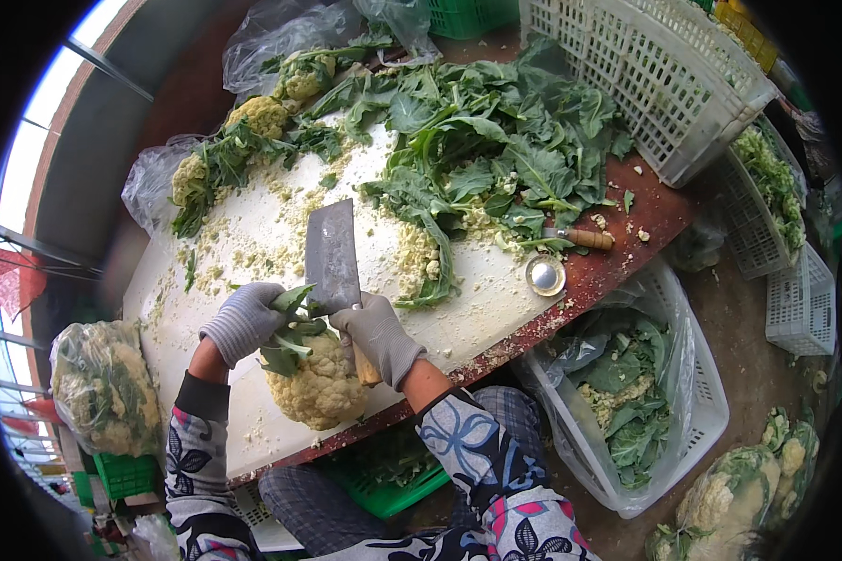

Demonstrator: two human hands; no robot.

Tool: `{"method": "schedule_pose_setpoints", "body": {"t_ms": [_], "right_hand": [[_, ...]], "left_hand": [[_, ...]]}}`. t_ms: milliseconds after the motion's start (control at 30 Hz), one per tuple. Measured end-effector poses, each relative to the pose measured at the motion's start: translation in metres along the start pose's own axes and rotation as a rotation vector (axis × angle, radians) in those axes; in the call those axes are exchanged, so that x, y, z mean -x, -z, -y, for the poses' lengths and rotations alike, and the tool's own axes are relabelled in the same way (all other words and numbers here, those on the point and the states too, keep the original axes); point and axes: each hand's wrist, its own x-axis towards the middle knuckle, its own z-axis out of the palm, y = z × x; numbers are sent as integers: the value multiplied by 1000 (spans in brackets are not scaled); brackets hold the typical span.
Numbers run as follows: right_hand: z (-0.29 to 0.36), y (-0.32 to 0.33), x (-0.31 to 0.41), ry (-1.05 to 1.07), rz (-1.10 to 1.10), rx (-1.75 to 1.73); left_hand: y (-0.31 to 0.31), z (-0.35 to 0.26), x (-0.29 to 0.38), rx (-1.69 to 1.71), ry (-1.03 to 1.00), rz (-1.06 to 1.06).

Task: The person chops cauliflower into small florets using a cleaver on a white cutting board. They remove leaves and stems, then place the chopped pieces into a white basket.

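Note:
In a grey glove, my left hand (245, 321) grips the green leaves at the stem end of a cauliflower (317, 384). The head's pale yellow curd lies towards me, at the near edge of the white cutting board (477, 308). My right hand (381, 335), also gloved, is closed around the wooden handle of a cleaver (333, 256). Its broad, dull blade points away from me, with its lower corner close to the cauliflower's leaves. I cannot tell whether the blade touches them.
Cut leaves (491, 147) and curd crumbs cover much of the board. A wooden-handled knife (582, 238) lies near a small round metal-centred dish (545, 274). More cauliflowers (259, 117) line the far left. White crates (645, 77) and a leaf-filled bin (709, 407) stand right; bagged cauliflowers (105, 389) sit left.

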Motion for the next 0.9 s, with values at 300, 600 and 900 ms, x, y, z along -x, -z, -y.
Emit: {"method": "schedule_pose_setpoints", "body": {"t_ms": [300, 600, 900], "right_hand": [[-17, -15, -9, 52, 35, -48], [-2, -3, 13, 111, -58, -207], [0, -2, 26, 232, -163, -168]], "left_hand": [[15, -4, -4, 162, -146, -183], [32, 38, 2, 1385, -151, -716], [-104, -178, 51, 1270, -523, -917]]}}
